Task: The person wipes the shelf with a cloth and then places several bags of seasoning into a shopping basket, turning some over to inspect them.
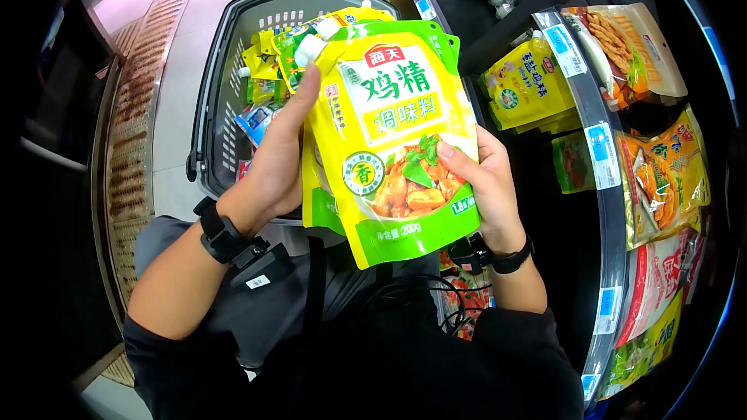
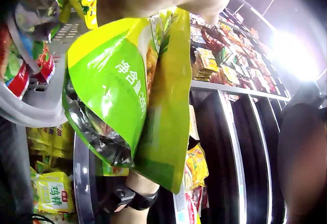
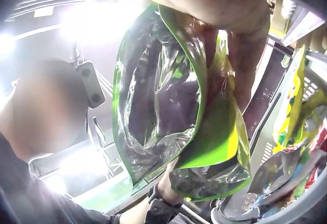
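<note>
A yellow and green pouch (image 1: 408,109) with a food picture on its front faces up in the head view, and at least one more similar pouch (image 1: 317,206) lies behind it. My left hand (image 1: 282,152) grips the pouches at their left side, thumb near a white cap (image 1: 310,50). At the right edge my right hand (image 1: 492,187) holds the front pouch, thumb on the food picture. The left wrist view shows a green pouch bottom (image 2: 110,91) beside a second pouch (image 2: 166,111). Shiny pouch bottoms (image 3: 158,91) show in the right wrist view.
A grey basket (image 1: 214,101) with several packets inside stands behind the hands at the left. Along the right runs a shelf edge (image 1: 615,241) with price tags and bagged goods, including a yellow pouch (image 1: 525,85). Black cables (image 1: 405,288) hang by the lap.
</note>
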A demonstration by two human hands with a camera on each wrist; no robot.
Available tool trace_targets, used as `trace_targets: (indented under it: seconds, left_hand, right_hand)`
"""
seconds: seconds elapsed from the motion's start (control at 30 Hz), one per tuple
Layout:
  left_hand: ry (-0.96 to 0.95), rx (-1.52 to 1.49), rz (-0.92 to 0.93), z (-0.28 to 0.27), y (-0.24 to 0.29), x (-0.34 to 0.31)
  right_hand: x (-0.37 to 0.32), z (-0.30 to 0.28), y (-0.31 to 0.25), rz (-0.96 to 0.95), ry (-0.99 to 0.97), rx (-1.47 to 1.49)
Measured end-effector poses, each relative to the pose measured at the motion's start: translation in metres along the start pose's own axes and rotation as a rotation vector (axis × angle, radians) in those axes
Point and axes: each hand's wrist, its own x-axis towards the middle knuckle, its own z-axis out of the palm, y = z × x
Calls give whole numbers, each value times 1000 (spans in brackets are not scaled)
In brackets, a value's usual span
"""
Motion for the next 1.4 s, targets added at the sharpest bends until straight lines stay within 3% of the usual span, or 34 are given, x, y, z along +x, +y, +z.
trace_targets:
  seconds: [0.07, 0.13, 0.27, 0.4, 0.57, 0.63, 0.67, 0.73, 0.77, 0.87, 1.0, 1.07, 1.27, 1.33, 1.37, 1.4]
  left_hand:
    - [-22, -41, -22, -3, -1, 2]
    - [49, 137, -36, -13, -7, 7]
    - [120, 211, -28, -11, -10, 8]
    - [119, 203, -57, -10, -12, 14]
    - [124, 211, -81, -20, -13, 24]
    - [82, 147, -145, -17, -19, 28]
    - [152, 238, -108, -17, -20, 27]
    - [130, 142, -196, -18, -21, 28]
    - [181, 218, -126, -21, -22, 29]
    - [212, 225, -167, -22, -20, 28]
    - [248, 240, -158, -16, -21, 23]
    - [241, 228, -162, -21, -23, 23]
    - [213, 208, -189, -20, -20, 19]
    - [219, 220, -182, -19, -21, 18]
    - [230, 231, -178, -18, -21, 18]
    - [240, 240, -172, -18, -21, 18]
  right_hand:
    - [-3, -4, -3, -12, 26, 46]
    - [-12, -6, -13, -19, 54, 80]
    - [-26, -24, -20, -66, 121, -10]
    - [-53, -54, -36, -1, 181, 52]
    - [-88, -90, -42, 142, 254, 304]
    - [-118, -101, -41, 161, 399, 440]
    - [-115, -108, -43, 164, 400, 442]
    - [-139, -129, -40, 251, 400, 747]
    - [-143, -140, -31, 204, 521, 699]
    - [-151, -161, -28, 134, 548, 783]
    - [-141, -182, -18, 30, 787, 489]
    - [-139, -214, -3, -47, 669, 430]
    - [-116, -251, 12, -104, 788, 284]
    - [-113, -274, 25, -261, 728, 309]
    - [-107, -261, 24, -377, 784, 131]
    - [-103, -264, 27, -378, 782, 128]
